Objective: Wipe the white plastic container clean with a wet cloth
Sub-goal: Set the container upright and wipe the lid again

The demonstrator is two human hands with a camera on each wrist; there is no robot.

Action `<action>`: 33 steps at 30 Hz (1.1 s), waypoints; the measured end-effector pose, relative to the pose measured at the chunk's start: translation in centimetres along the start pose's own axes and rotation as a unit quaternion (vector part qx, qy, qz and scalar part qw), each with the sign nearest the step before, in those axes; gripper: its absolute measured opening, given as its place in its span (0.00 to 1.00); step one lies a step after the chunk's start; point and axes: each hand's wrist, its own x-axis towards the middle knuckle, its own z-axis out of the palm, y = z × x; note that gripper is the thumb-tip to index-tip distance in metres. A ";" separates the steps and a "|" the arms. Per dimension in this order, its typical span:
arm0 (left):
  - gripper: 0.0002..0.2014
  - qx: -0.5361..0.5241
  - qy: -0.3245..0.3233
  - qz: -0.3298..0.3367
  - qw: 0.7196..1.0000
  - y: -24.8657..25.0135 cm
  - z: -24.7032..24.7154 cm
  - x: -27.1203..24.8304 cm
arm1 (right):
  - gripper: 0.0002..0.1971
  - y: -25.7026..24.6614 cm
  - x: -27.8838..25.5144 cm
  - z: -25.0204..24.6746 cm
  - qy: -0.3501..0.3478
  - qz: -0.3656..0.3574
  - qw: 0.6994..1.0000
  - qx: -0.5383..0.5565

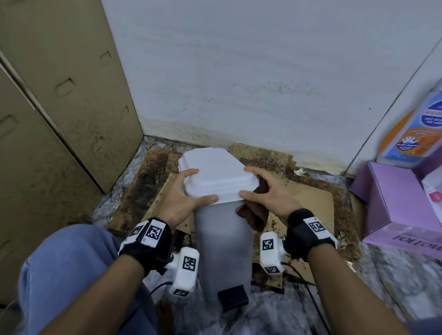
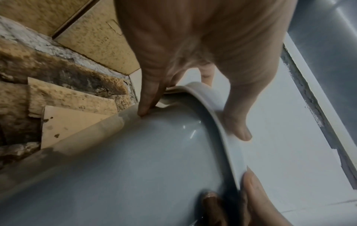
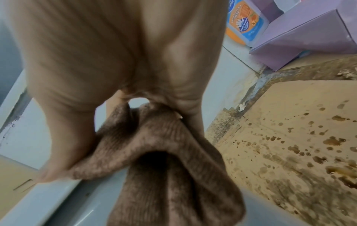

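The white plastic container [image 1: 223,245] is a tall pedal bin with a white lid [image 1: 217,172], standing on the floor in front of me. My left hand [image 1: 202,185] grips the lid's left front corner, thumb on the rim and fingers round the side. In the left wrist view its fingers [image 2: 144,107] hook under the rim [image 2: 218,122]. My right hand [image 1: 246,182] clasps the lid's right corner and holds a brown cloth [image 1: 250,215] bunched under its palm against the bin's side. The right wrist view shows the cloth [image 3: 173,168] hanging in folds from that hand [image 3: 119,149].
Stained cardboard sheets [image 1: 303,198] cover the floor under the bin. A black pedal [image 1: 232,296] sticks out at its base. Purple boxes [image 1: 393,211] and a soap bottle [image 1: 419,127] stand at the right. A beige cabinet [image 1: 50,105] is at the left, a white wall behind, my knee [image 1: 66,274] at lower left.
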 end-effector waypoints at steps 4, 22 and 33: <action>0.47 -0.001 0.004 0.018 1.000 -0.2 0.0 0.3 | 0.28 -0.3 -0.7 0.1 0.030 -0.004 0.999 0.017; 0.44 0.047 -0.103 0.115 0.987 5.2 4.0 7.7 | 0.32 -1.2 0.5 -5.4 0.187 -0.089 0.978 0.027; 0.44 0.013 -0.138 0.142 0.980 2.4 6.6 14.3 | 0.32 2.6 4.0 -7.3 0.243 -0.106 0.964 -0.023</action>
